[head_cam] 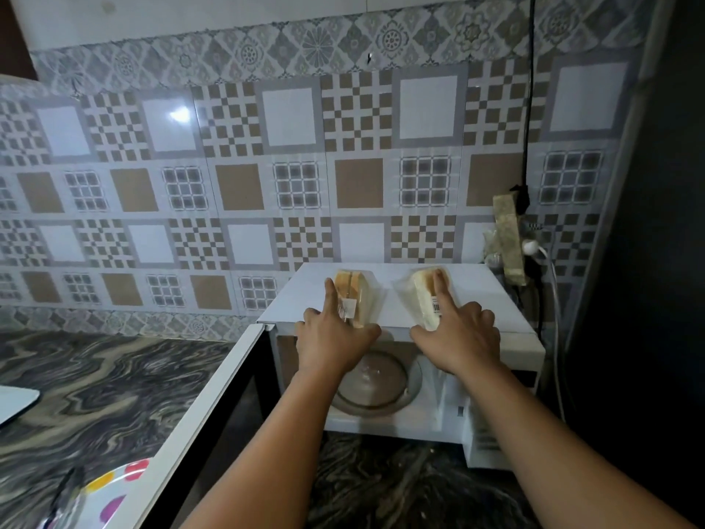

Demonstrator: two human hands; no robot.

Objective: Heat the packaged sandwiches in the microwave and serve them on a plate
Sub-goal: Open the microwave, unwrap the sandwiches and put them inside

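Two packaged sandwiches lie on top of the white microwave (492, 295). My left hand (333, 334) grips the left sandwich (353, 288), fingers over its wrapper. My right hand (459, 334) grips the right sandwich (423, 290), index finger stretched along its top. The microwave door (213, 410) hangs wide to the left, and the glass turntable (377, 383) shows inside, below my hands. A plate (110, 490) with coloured dots sits at the lower left on the counter, partly behind the door.
The dark marbled counter (95, 376) stretches left of the microwave, with a white object (15, 404) at its left edge. A power strip (509, 238) and cables hang on the tiled wall behind the microwave's right side. A dark wall closes off the right.
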